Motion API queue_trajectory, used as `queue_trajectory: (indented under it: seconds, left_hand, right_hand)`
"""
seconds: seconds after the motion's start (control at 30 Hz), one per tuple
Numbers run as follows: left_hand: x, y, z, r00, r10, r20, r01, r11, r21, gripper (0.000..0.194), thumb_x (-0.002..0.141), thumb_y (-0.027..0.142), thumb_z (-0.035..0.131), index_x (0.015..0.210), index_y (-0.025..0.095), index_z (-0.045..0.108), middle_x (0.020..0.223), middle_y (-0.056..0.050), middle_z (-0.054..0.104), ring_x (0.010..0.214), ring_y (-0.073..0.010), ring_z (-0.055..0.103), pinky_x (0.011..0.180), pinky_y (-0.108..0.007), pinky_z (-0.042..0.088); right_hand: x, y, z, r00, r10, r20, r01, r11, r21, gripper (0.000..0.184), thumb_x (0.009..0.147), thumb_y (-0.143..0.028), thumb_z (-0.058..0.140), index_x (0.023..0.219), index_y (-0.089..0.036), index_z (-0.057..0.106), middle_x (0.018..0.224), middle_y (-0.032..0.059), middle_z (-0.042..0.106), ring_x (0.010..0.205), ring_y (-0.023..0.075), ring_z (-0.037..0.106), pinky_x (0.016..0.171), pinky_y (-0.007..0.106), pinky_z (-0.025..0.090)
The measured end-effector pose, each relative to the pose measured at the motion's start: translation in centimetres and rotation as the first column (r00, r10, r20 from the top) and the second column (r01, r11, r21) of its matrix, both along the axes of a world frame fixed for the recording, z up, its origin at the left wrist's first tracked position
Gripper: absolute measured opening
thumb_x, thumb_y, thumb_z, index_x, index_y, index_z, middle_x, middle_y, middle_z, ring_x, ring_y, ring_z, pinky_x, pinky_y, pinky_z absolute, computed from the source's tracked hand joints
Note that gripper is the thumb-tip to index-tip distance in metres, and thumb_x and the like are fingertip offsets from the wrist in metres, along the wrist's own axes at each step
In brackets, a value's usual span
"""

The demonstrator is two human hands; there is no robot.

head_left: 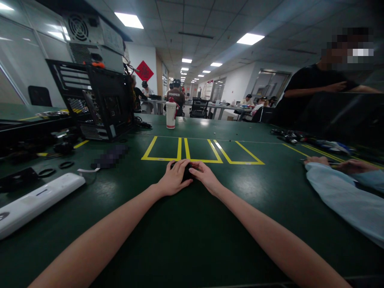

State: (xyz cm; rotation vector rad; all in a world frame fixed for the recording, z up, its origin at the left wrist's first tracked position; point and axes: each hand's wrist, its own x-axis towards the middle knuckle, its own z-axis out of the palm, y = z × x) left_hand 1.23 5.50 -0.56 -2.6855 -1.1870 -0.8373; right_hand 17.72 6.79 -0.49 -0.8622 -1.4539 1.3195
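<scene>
Both of my hands close around one small black object (187, 172) on the green table (192, 240), just in front of the yellow tape outlines (199, 161). Fingers cover most of it, so its kind does not show. My left hand (175, 178) lies over its left side and top, thumb along the near side. From the right, my right hand (206, 176) grips it with thumb and fingertips. The two hands nearly touch at the fingertips.
An open black computer case (105, 100) stands at the back left, near a white power strip (42, 200) and black rings (66, 164). A white cup (171, 114) stands behind the tape. At right are a co-worker's sleeves (333, 188) and cables (288, 136); another person stands beyond.
</scene>
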Motion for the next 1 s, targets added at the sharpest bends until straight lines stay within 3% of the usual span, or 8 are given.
queue_trajectory:
  seconds: [0.2, 0.33, 0.5, 0.63, 0.83, 1.0]
  left_hand:
    - [0.05, 0.09, -0.12, 1.0, 0.0, 0.006, 0.0, 1.0, 0.007, 0.064, 0.08, 0.039, 0.048, 0.13, 0.016, 0.015, 0.129, -0.013, 0.037, 0.12, -0.0243, 0.033, 0.101, -0.047, 0.016]
    - [0.13, 0.03, -0.08, 1.0, 0.004, 0.007, -0.004, 1.0, 0.001, 0.063, 0.08, 0.039, 0.047, 0.129, 0.017, 0.015, 0.129, -0.013, 0.037, 0.12, -0.0237, 0.034, 0.1, -0.047, 0.017]
    - [0.04, 0.02, -0.04, 1.0, 0.009, -0.001, -0.009, 1.0, -0.007, 0.064, 0.08, 0.039, 0.047, 0.13, 0.018, 0.014, 0.13, -0.012, 0.036, 0.121, -0.0235, 0.033, 0.101, -0.047, 0.016]
    - [0.0, -0.07, 0.03, 1.0, 0.008, -0.004, -0.008, 1.0, -0.014, 0.063, 0.081, 0.039, 0.046, 0.13, 0.018, 0.013, 0.13, -0.012, 0.036, 0.121, -0.0237, 0.032, 0.101, -0.047, 0.015]
    - [0.12, -0.07, 0.07, 1.0, 0.007, -0.003, -0.007, 1.0, -0.014, 0.062, 0.08, 0.039, 0.046, 0.129, 0.017, 0.015, 0.129, -0.014, 0.037, 0.121, -0.0242, 0.033, 0.101, -0.047, 0.015]
    - [0.12, 0.08, 0.02, 1.0, 0.008, 0.01, -0.008, 1.0, -0.012, 0.062, 0.08, 0.039, 0.047, 0.129, 0.018, 0.015, 0.128, -0.013, 0.038, 0.12, -0.0239, 0.034, 0.1, -0.047, 0.017]
  right_hand:
    - [0.36, 0.14, -0.14, 0.987, 0.134, -0.085, -0.135, 0.991, -0.006, 0.037, 0.062, -0.018, 0.067, 0.098, -0.022, 0.055, 0.107, 0.002, 0.056, 0.101, 0.0163, 0.052, 0.094, 0.036, 0.036]
    - [0.36, -0.32, -0.02, 0.992, 0.104, -0.07, -0.101, 0.994, 0.039, 0.034, 0.061, -0.019, 0.068, 0.092, -0.023, 0.054, 0.103, 0.0007, 0.055, 0.098, 0.0145, 0.052, 0.092, 0.035, 0.037]
    - [0.31, -0.42, 0.33, 1.0, 0.026, 0.005, -0.026, 1.0, -0.001, 0.028, 0.066, -0.028, 0.065, 0.091, -0.023, 0.054, 0.1, 0.0009, 0.056, 0.097, 0.0159, 0.051, 0.089, 0.037, 0.039]
    - [0.37, -0.38, 0.5, 0.998, 0.064, 0.015, -0.064, 0.997, -0.036, 0.036, 0.068, -0.026, 0.063, 0.102, -0.023, 0.053, 0.107, 0.0034, 0.054, 0.104, 0.0179, 0.048, 0.092, 0.038, 0.037]
    - [0.34, -0.5, 0.31, 0.993, 0.107, -0.058, -0.107, 0.994, 0.004, 0.041, 0.059, -0.017, 0.068, 0.097, -0.022, 0.053, 0.105, 0.0019, 0.054, 0.1, 0.0162, 0.051, 0.092, 0.036, 0.038]
    - [0.24, -0.26, 0.07, 0.999, 0.049, -0.016, -0.049, 0.999, 0.017, 0.031, 0.066, -0.026, 0.064, 0.095, -0.022, 0.054, 0.1, 0.0024, 0.057, 0.1, 0.0157, 0.05, 0.093, 0.036, 0.037]
